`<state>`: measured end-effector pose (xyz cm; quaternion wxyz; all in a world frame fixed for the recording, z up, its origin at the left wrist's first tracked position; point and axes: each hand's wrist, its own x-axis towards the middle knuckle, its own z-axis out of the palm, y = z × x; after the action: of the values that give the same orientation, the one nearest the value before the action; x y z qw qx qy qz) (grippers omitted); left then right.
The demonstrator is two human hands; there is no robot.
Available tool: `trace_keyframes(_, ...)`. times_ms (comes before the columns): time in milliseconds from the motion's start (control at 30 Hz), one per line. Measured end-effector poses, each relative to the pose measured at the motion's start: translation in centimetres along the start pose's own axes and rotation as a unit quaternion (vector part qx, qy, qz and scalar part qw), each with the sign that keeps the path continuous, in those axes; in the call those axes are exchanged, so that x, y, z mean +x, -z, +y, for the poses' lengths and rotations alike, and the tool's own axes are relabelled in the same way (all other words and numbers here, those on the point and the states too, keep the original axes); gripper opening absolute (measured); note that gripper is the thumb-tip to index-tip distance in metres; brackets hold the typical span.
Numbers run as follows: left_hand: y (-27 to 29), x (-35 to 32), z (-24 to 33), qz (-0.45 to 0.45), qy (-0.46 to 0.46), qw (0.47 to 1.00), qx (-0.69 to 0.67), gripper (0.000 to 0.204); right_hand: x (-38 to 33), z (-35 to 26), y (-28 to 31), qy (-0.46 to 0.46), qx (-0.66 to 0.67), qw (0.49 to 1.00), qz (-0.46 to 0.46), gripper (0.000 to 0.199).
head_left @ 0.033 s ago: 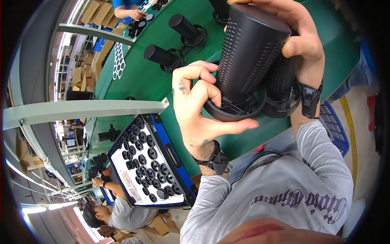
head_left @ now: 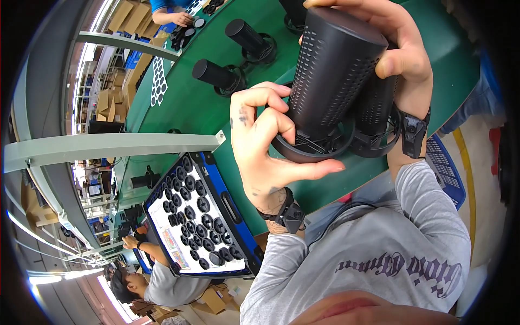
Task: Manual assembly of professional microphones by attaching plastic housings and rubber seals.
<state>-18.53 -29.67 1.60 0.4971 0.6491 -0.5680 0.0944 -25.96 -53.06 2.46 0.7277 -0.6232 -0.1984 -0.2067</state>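
Perforated black cylinder is being held above the near edge of the green worktop, with its round base ring pointing toward the person. The right hand is grasping its upper end, and the left hand is pinching the base ring with bent fingers. A second cylinder seems to be just behind the first, partly hidden. Two more black cylinders are lying further along the worktop. A blue tray of black round caps is sitting at the worktop's near-left edge.
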Motion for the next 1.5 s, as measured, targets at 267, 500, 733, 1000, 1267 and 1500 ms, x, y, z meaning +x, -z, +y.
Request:
trace_keyframes(267, 0.0, -0.5, 0.3, 0.006, -0.018, 0.999, -0.033, 0.058, -0.1, -1.7, -1.3, -0.043, -0.005, 0.998, 0.039, 0.086)
trace_keyframes(500, -0.5, -0.6, -0.3, -0.008, 0.02, 1.0, -0.012, 0.065, -0.4, -1.6, -0.1, -0.016, -0.009, 0.998, 0.058, 0.088)
trace_keyframes(733, -2.0, 0.5, 0.6, 0.199, 0.12, 0.954, -0.187, 0.128, -0.9, -0.2, 0.3, 0.074, -0.054, 0.993, 0.073, 0.087)
trace_keyframes(1000, -0.5, -1.5, 3.0, 0.191, 0.271, 0.902, -0.278, 0.06, 0.9, 4.1, -0.6, 0.156, 0.099, 0.973, 0.138, 0.096)
trace_keyframes(1267, 0.2, -1.9, 4.2, 0.28, 0.04, 0.951, 0.125, 0.054, 1.9, 5.0, -2.3, 0.058, 0.04, 0.994, 0.089, 0.1)
trace_keyframes(1500, 1.5, -2.2, 4.3, 0.184, -0.123, 0.958, 0.181, 0.046, 1.8, 5.5, -4.0, 0.011, 0.085, 0.993, 0.075, 0.092)
